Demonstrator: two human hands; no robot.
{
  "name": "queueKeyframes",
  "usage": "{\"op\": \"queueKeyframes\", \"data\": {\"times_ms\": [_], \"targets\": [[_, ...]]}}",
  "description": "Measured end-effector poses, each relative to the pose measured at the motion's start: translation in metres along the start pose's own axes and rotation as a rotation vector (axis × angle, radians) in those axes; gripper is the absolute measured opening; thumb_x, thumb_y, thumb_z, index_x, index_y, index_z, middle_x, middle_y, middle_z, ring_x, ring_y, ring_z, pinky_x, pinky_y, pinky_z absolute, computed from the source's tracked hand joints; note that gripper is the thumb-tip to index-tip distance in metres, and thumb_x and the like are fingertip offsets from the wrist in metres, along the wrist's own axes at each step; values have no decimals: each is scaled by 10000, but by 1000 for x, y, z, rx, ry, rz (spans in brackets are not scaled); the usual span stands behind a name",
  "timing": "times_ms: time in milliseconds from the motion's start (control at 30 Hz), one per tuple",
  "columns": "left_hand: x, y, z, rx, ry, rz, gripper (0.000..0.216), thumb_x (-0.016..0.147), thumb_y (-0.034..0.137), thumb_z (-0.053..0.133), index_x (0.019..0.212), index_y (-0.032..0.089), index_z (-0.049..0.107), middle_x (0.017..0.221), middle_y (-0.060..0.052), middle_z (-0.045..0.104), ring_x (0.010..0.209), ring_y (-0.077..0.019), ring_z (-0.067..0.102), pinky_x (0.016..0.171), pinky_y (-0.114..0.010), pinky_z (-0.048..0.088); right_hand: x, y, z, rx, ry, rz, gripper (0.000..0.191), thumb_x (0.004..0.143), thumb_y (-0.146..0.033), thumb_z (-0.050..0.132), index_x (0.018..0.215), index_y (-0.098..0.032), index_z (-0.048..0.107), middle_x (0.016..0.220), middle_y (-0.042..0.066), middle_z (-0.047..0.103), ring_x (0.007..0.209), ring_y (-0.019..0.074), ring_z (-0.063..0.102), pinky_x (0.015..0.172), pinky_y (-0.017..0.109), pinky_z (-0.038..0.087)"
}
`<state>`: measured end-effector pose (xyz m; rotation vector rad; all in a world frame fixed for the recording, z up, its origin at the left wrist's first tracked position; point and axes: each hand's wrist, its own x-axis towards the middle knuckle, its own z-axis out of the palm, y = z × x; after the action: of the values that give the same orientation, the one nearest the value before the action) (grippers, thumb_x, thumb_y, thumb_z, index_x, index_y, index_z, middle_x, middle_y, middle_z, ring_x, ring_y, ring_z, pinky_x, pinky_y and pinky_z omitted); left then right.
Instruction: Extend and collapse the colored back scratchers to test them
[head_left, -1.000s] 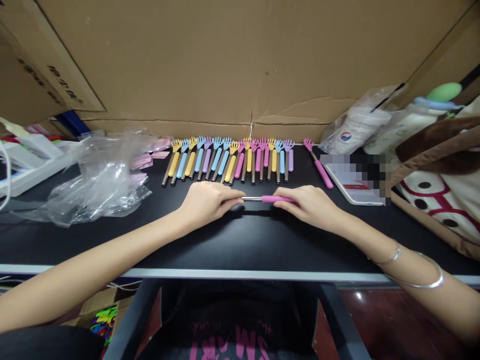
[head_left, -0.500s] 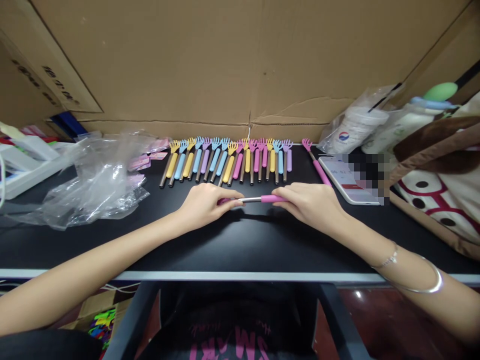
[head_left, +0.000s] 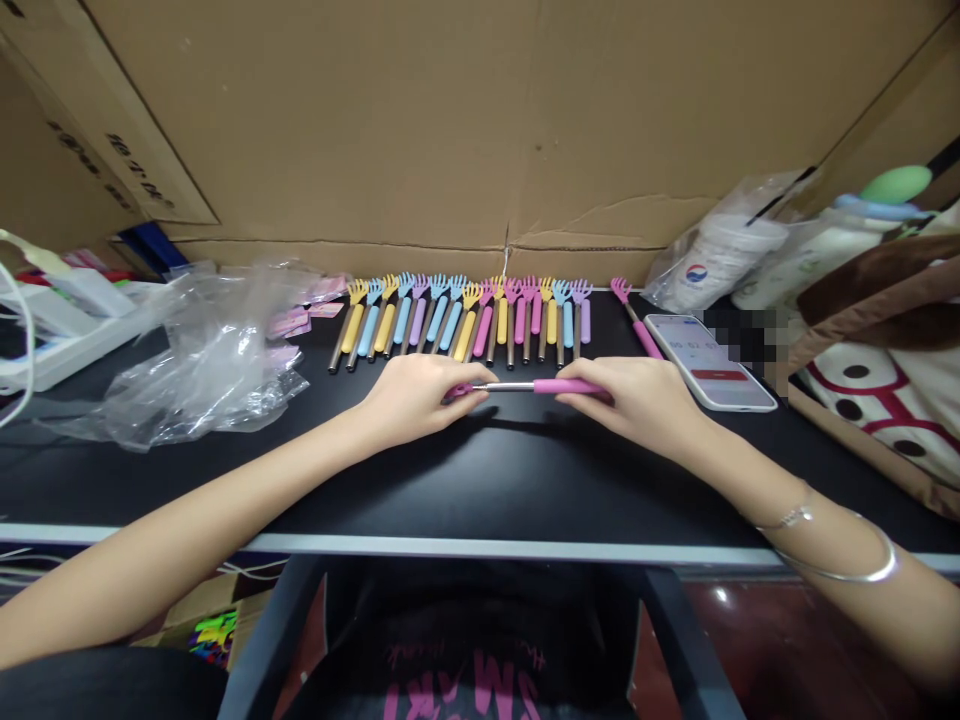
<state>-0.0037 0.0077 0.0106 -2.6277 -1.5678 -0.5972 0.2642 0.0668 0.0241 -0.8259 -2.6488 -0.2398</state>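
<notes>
A pink back scratcher (head_left: 514, 387) with a metal shaft is held level just above the black desk, between both hands. My left hand (head_left: 424, 395) pinches its claw end, most of which the fingers hide. My right hand (head_left: 634, 400) is closed around the pink grip at the other end. Behind them lies a row of several back scratchers (head_left: 451, 326) in yellow, blue, purple and pink, claws pointing away from me. Another pink back scratcher (head_left: 646, 340) lies apart on the right, beside the phone.
A phone (head_left: 712, 365) lies right of my right hand, with a bagged cup (head_left: 731, 260) and a brown-and-white bag (head_left: 885, 370) beyond. Crumpled clear plastic bags (head_left: 217, 350) and a white power strip (head_left: 90, 335) are on the left. Cardboard (head_left: 450, 130) walls the back.
My right hand has shifted slightly right along with the pink grip, and more of the back scratcher shows between the hands. The whole view has moved a little.
</notes>
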Motion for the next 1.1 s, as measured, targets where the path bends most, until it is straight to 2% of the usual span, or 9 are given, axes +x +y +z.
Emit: {"op": "queueKeyframes", "data": {"times_ms": [200, 400, 533, 667, 767, 1100], "targets": [[1, -6, -5, 168, 50, 20, 218, 911, 340, 471, 1021, 240, 631, 840, -7, 665, 757, -147, 599, 582, -214, 317, 1, 4, 1, 77, -62, 98, 221, 888, -410, 494, 954, -231, 606, 699, -18, 657, 550, 106, 554, 521, 220, 296], [2, -10, -12, 97, -55, -43, 192, 900, 365, 478, 996, 230, 574, 857, 14, 667, 723, -139, 596, 597, -214, 316, 2, 12, 5, 231, -208, 182, 260, 876, -444, 479, 1009, -230, 543, 680, -25, 596, 544, 113, 506, 538, 219, 306], [2, -12, -14, 28, -167, -59, 152, 877, 344, 525, 974, 238, 574, 841, 38, 658, 714, -126, 590, 598, -207, 316, 3, 17, 8, 356, -280, 143, 235, 861, -413, 502, 1000, -233, 562, 788, 1, 613, 644, 125, 527, 586, 227, 341], [3, -15, -12, -12, -177, -15, 136, 859, 342, 563, 938, 238, 601, 970, 24, 630, 869, -133, 588, 650, -204, 348, 3, 22, 14, 382, -266, 74, 193, 841, -377, 541, 944, -224, 596, 828, 22, 583, 733, 139, 515, 638, 238, 360], [2, -19, -9, -38, -194, -9, 182, 864, 388, 557, 962, 247, 616, 1006, 10, 608, 909, -141, 575, 661, -211, 357, 3, 25, 17, 380, -243, 31, 202, 851, -386, 533, 926, -214, 605, 816, 34, 545, 768, 154, 492, 672, 253, 365], [4, -25, -12, -124, -328, 31, 199, 875, 396, 531, 993, 242, 578, 1008, 18, 600, 892, -135, 555, 689, -216, 364, 1, 35, 17, 422, -337, 27, 230, 853, -416, 535, 939, -207, 578, 809, 19, 514, 718, 140, 459, 647, 253, 346]]}}
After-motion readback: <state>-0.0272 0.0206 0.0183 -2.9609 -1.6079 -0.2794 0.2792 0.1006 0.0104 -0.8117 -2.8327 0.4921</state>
